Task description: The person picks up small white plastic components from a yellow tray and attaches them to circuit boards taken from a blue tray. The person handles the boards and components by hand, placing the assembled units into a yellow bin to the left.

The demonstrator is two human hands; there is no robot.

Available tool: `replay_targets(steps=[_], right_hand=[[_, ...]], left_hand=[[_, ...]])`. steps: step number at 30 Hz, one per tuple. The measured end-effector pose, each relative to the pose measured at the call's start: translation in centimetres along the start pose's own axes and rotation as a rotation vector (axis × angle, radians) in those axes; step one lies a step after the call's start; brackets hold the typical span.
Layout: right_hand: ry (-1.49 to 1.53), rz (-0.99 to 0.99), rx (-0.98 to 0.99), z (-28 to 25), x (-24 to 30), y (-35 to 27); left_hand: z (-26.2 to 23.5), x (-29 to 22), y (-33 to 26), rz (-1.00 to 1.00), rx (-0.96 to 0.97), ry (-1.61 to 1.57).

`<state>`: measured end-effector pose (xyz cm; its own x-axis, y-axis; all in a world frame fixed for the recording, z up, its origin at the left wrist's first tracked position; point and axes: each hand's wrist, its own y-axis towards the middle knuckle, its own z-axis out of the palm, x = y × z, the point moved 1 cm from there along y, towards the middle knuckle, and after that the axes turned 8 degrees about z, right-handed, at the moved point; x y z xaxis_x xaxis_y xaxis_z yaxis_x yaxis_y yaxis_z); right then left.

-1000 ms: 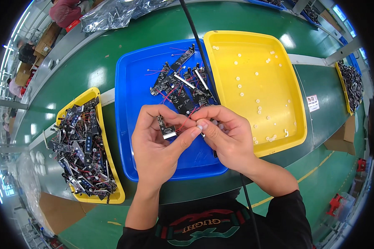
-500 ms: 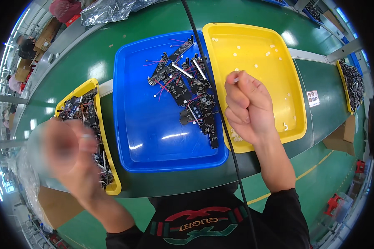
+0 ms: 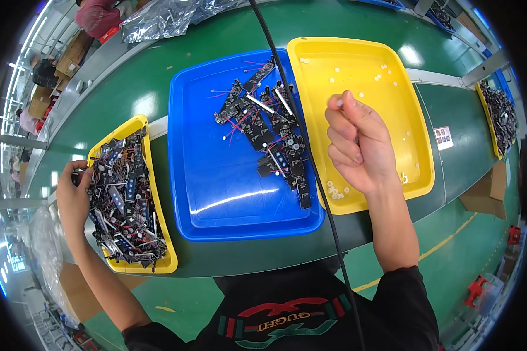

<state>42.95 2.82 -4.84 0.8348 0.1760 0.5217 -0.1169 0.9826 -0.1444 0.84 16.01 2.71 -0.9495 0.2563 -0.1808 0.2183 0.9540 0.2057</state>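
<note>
My left hand [image 3: 74,202] reaches over the outer edge of the left yellow tray [image 3: 168,254]. Its thumb and fingers close around the dark end of a circuit board; little of that board shows. Heaped in this tray are black circuit boards [image 3: 120,199] with wires and white strips. Above the right yellow tray [image 3: 418,123], my right hand [image 3: 363,140] is raised with its fingers curled, pinching a small white disc [image 3: 339,102] between thumb and forefinger. Similar white discs [image 3: 335,192] lie scattered in that tray. Between the two trays sits a blue tray [image 3: 216,231] with several circuit boards [image 3: 255,126] carrying pink wires.
A black cable [image 3: 310,152] hangs across the blue tray's right side. Crumpled clear plastic [image 3: 158,20] lies at the far left. Another tray of dark parts [image 3: 500,117] stands far right, above a cardboard box [image 3: 489,190]. Another person's red sleeve [image 3: 98,17] shows at the upper left.
My left hand, blurred over the left tray before, has moved to its outer edge and closed on a board there. My right hand keeps its pinch, shifted slightly right in the picture.
</note>
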Motion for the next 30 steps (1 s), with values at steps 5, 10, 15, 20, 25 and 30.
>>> replay_targets(steps=[5,10,15,20,25,30], right_hand=[[-0.088,-0.023,0.004,0.0,0.2,0.0],[-0.11,-0.056,0.053,-0.3,0.8,-0.4],[-0.113,-0.089,0.077,-0.1,1.6,-0.6],[-0.139,-0.127,0.045,-0.5,2.3,-0.8],[-0.13,-0.125,0.044,-0.3,2.3,-0.9],[-0.115,-0.125,0.073,-0.3,2.6,-1.1]], left_hand=[[-0.7,-0.8,-0.8,0.111,-0.045,-0.045],[-2.2,-3.9,-1.2,0.056,-0.14,0.254],[-1.8,-14.5,-4.6,0.304,-0.234,-0.013],[7.5,-24.5,-3.9,0.709,0.018,-0.283],[11.0,-26.3,-2.6,0.75,0.112,-0.232],[11.9,-26.4,-2.6,0.712,0.17,-0.267]])
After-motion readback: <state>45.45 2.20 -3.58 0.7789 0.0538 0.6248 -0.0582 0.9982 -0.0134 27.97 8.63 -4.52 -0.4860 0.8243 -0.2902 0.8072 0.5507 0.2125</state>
